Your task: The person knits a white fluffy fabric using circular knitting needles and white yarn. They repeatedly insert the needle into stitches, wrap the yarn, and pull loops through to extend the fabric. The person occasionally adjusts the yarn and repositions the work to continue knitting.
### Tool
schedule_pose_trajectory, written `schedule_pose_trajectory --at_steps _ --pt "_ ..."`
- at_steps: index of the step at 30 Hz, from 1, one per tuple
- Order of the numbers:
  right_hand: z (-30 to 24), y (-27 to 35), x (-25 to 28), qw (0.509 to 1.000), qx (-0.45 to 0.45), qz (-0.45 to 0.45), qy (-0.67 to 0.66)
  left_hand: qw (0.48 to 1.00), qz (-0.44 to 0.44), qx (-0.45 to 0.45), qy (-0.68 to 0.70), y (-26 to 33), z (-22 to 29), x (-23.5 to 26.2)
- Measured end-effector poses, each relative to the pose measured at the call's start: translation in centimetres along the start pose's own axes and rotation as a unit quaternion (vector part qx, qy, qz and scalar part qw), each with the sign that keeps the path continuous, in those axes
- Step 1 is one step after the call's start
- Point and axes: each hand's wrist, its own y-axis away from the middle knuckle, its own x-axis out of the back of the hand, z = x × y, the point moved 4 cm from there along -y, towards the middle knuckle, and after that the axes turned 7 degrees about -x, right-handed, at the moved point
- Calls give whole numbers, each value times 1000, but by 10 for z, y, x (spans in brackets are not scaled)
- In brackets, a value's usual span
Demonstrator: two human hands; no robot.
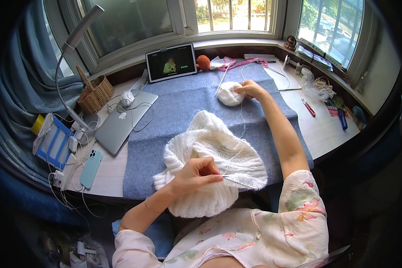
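Observation:
Thumb and fingers of my left hand point(196, 175) pinch a knitting needle point(239, 182) near its tip. Stitches of the fluffy white knitted piece point(210, 145) line that needle, and the fabric lies bunched across the near edge of the cloth and hangs over it. Farther off, my right arm is stretched out and my right hand point(251, 89) grips the side of a white yarn ball point(230, 94). A thin strand of yarn point(243, 118) runs from the ball down to the knitting. Another long needle point(222, 79) lies beside the ball.
A blue-grey cloth point(143, 156) covers the table's middle. To the left lie a laptop point(129, 118), a phone point(92, 169), cables, a wicker basket point(95, 94) and a lamp point(60, 76). A tablet point(171, 62) stands at the back. Red-handled pliers point(308, 107) lie right.

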Motion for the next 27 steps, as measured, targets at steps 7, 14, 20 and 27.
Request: schedule_pose_trajectory --at_steps 7,14,20,27 --pt "-114 88 62 869 339 307 191 978 -38 -40 -203 7 2 -10" --pt "-160 182 89 926 342 160 -22 963 128 -202 -123 -48 86 16" --pt "-171 229 76 930 356 29 -90 953 84 -292 23 -135 104 -7" --pt "-93 207 134 926 269 16 -266 944 -96 -136 284 -107 59 34"
